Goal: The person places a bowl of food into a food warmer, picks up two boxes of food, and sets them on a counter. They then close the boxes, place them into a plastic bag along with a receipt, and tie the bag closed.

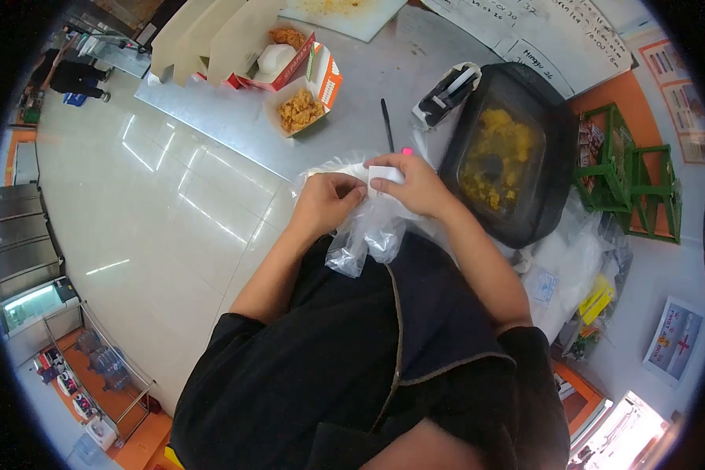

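Observation:
At the metal table's near edge, my left hand [330, 202] pinches the gathered top of a clear plastic bag [351, 249], whose loose end hangs down in front of my apron. My right hand [417, 186] meets it from the other side, thumb and fingers closed on a small white rectangular piece [385, 173] right at the bag. Something pale shows inside the plastic behind my fingers. Just beyond lie a black pen [387, 125] and a small pink-tipped item [407, 151].
A paper box [299, 111] of fried chicken pieces and open meal boxes [278, 59] stand at the table's far left. To the right are a tape dispenser [447, 95], a dark tray [500, 157] with yellow food, and green crates [603, 160]. A person [70, 74] stands across the tiled floor.

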A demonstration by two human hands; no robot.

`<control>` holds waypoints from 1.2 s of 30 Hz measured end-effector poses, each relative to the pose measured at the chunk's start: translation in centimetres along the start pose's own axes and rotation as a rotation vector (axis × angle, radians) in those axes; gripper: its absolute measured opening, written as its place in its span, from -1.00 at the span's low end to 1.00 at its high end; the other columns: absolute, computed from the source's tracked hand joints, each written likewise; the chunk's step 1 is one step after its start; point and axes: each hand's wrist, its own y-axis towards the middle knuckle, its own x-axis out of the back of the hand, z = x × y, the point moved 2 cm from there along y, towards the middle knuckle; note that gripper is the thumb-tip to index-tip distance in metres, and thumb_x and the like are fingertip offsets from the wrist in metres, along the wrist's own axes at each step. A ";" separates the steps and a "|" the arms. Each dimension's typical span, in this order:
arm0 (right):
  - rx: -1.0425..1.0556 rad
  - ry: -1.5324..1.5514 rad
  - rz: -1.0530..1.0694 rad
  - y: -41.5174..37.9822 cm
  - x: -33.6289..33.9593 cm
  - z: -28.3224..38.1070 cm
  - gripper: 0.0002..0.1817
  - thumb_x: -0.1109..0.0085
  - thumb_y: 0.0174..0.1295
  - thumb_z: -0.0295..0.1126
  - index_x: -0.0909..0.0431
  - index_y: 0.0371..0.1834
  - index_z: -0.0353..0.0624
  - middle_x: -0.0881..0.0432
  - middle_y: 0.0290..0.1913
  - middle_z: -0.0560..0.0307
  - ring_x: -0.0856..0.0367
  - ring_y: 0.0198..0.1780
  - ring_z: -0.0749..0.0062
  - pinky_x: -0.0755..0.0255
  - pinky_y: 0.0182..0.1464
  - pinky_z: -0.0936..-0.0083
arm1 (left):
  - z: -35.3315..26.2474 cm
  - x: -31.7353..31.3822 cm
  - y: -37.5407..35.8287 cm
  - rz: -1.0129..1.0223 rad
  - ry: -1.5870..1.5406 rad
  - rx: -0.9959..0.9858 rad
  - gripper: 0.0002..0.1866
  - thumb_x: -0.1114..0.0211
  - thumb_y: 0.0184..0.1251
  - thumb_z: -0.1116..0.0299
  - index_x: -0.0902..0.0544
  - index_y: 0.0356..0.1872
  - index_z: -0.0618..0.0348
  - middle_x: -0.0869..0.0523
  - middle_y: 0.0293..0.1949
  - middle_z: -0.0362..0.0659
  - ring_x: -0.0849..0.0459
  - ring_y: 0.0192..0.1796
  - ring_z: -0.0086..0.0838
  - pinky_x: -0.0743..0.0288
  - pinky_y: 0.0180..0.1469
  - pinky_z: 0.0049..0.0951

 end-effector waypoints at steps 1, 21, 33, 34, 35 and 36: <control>-0.044 0.000 0.049 0.0 0.1 0.2 -0.70 -0.43 0.27 -0.38 -0.73 0.03 -0.23 -0.78 -0.01 0.09 -0.68 0.05 0.43 -0.50 0.18 0.40 | -0.1 0.1 -0.1 0.002 0.004 -0.005 -0.71 -0.44 0.28 0.27 -0.83 -0.17 0.32 -0.81 -0.45 -0.01 -0.75 -0.43 -0.45 -0.60 -0.31 -0.38; 0.223 -0.089 -0.125 -0.7 -0.5 0.6 -0.86 -0.40 0.28 -0.46 -0.68 -0.18 -0.27 -0.74 -0.19 0.08 -0.70 -0.10 0.36 -0.52 0.04 0.45 | -1.0 -0.6 -1.6 -0.218 -0.180 -0.010 -0.80 -0.47 0.15 0.48 -0.81 -0.19 0.32 -0.83 -0.34 -0.08 -0.72 -0.40 -0.55 -0.61 -0.27 -0.50; 0.232 -0.134 -0.156 -0.6 -0.7 0.4 -0.86 -0.40 0.26 -0.46 -0.69 -0.20 -0.28 -0.75 -0.21 0.06 -0.73 -0.12 0.33 -0.52 0.02 0.43 | -2.0 -0.7 -2.2 -0.331 0.023 -0.306 -0.87 -0.56 0.09 0.50 -0.85 -0.31 0.20 -0.79 -0.17 -0.13 -0.70 -0.32 -0.54 -0.58 -0.25 -0.51; 0.229 -0.132 -0.154 -0.5 -0.7 0.3 -0.87 -0.39 0.26 -0.47 -0.69 -0.20 -0.28 -0.76 -0.20 0.06 -0.73 -0.11 0.33 -0.52 0.02 0.44 | -2.0 -0.9 -2.4 -0.332 0.059 -0.320 -0.87 -0.58 0.07 0.48 -0.86 -0.31 0.13 -0.79 -0.16 -0.15 -0.69 -0.28 -0.51 -0.57 -0.24 -0.49; 0.230 -0.133 -0.154 -0.5 -0.7 0.4 -0.87 -0.39 0.26 -0.47 -0.69 -0.20 -0.28 -0.76 -0.20 0.06 -0.73 -0.11 0.33 -0.52 0.02 0.44 | -2.0 -1.0 -2.4 -0.333 0.094 -0.335 -0.86 -0.59 0.05 0.46 -0.88 -0.32 0.05 -0.79 -0.14 -0.16 -0.68 -0.24 -0.47 -0.56 -0.22 -0.47; 0.225 -0.121 -0.153 -0.6 -0.7 0.5 -0.87 -0.39 0.26 -0.47 -0.69 -0.20 -0.27 -0.76 -0.20 0.06 -0.73 -0.11 0.33 -0.52 0.02 0.44 | -2.2 -0.9 -2.4 -0.333 0.093 -0.334 -0.86 -0.59 0.05 0.46 -0.88 -0.32 0.05 -0.79 -0.14 -0.16 -0.68 -0.24 -0.47 -0.56 -0.22 -0.47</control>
